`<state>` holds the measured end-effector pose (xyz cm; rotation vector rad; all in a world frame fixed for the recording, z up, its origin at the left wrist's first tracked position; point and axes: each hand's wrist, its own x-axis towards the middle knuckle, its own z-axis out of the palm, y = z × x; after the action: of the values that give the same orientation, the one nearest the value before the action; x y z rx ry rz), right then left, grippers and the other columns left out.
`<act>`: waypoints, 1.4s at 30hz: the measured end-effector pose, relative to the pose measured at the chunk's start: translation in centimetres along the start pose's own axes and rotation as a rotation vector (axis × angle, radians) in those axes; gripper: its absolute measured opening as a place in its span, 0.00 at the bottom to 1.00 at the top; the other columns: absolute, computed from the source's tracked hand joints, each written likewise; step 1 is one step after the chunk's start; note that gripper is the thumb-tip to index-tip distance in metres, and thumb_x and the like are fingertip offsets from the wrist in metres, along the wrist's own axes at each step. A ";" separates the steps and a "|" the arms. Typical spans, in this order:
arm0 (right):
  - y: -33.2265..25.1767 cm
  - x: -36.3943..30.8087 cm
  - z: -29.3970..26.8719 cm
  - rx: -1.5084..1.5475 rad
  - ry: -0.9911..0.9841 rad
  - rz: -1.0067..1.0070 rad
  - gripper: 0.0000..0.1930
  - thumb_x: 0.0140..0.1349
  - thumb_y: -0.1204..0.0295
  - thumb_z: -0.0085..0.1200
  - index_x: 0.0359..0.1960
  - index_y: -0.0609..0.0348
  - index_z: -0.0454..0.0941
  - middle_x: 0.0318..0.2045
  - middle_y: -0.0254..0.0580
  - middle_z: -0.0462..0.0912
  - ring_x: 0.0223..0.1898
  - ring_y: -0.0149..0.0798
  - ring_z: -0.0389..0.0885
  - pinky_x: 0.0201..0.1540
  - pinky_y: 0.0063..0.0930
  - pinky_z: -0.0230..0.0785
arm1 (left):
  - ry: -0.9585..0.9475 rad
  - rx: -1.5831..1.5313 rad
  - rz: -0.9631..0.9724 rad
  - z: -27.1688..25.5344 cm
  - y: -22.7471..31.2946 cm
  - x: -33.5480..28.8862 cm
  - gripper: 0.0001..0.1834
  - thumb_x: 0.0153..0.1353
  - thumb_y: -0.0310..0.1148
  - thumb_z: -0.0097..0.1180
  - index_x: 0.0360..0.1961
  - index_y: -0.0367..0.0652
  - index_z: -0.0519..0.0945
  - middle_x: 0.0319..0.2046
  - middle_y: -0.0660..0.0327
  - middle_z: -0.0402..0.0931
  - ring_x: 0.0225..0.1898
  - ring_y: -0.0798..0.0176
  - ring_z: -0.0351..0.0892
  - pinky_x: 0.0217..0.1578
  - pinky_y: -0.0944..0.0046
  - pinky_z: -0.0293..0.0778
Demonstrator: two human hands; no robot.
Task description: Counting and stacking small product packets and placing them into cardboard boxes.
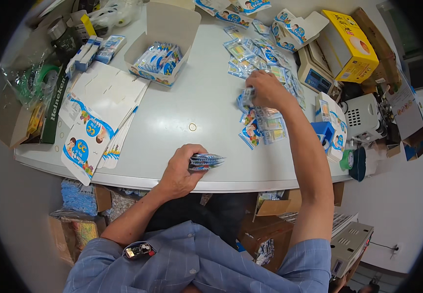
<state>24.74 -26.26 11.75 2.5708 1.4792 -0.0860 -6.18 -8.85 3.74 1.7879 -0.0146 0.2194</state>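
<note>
Near the front edge of the table, my left hand [179, 168] is closed around a small stack of sachets [207, 161], their edges facing up. My right hand [266, 89] reaches to the loose pile and pinches a blue-and-white sachet [244, 100], slightly blurred. Just below that hand lie more sachets [251, 132], some face up with a printed picture, others showing a clear side. The larger pile of sachets [270, 51] spreads beyond my right hand. An open white carton [165, 80] at the back centre holds a row of upright sachets.
Flat unfolded cartons [90, 122] are stacked at the left, beside a dark green box [55, 107]. At the right stand a weighing scale [315, 68], a yellow box [350, 44], a blue tape dispenser [323, 131] and more flat cartons [338, 124]. The table's front edge [221, 186] curves before me.
</note>
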 end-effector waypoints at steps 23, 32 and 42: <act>-19.2 -7.5 6.0 1.820 0.274 0.013 0.51 0.67 0.37 0.50 0.78 0.65 0.51 0.73 0.55 0.63 0.71 0.46 0.65 0.74 0.35 0.53 | 0.140 0.180 0.213 1.7 -1.3 1.0 0.39 0.50 0.25 0.73 0.61 0.45 0.66 0.62 0.49 0.66 0.65 0.44 0.65 0.70 0.47 0.58; -5.5 -14.8 0.6 0.067 0.034 0.283 0.56 0.45 0.85 0.64 0.78 0.34 0.52 0.78 0.42 0.53 0.79 0.52 0.49 0.80 0.53 0.41 | 0.066 -0.197 -0.119 1.4 -0.1 1.0 0.32 0.58 0.20 0.69 0.60 0.43 0.67 0.52 0.54 0.78 0.53 0.61 0.82 0.53 0.62 0.80; -1.4 -13.0 5.1 0.130 0.201 0.098 0.34 0.53 0.82 0.58 0.66 0.47 0.71 0.66 0.46 0.73 0.68 0.49 0.69 0.69 0.52 0.60 | 0.038 -0.142 -0.095 1.3 0.1 1.1 0.32 0.59 0.22 0.70 0.61 0.42 0.66 0.50 0.56 0.81 0.52 0.63 0.82 0.55 0.63 0.79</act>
<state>17.13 -37.52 8.38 2.8240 1.4534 0.0953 -4.96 -9.98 3.73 1.6384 0.0803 0.1798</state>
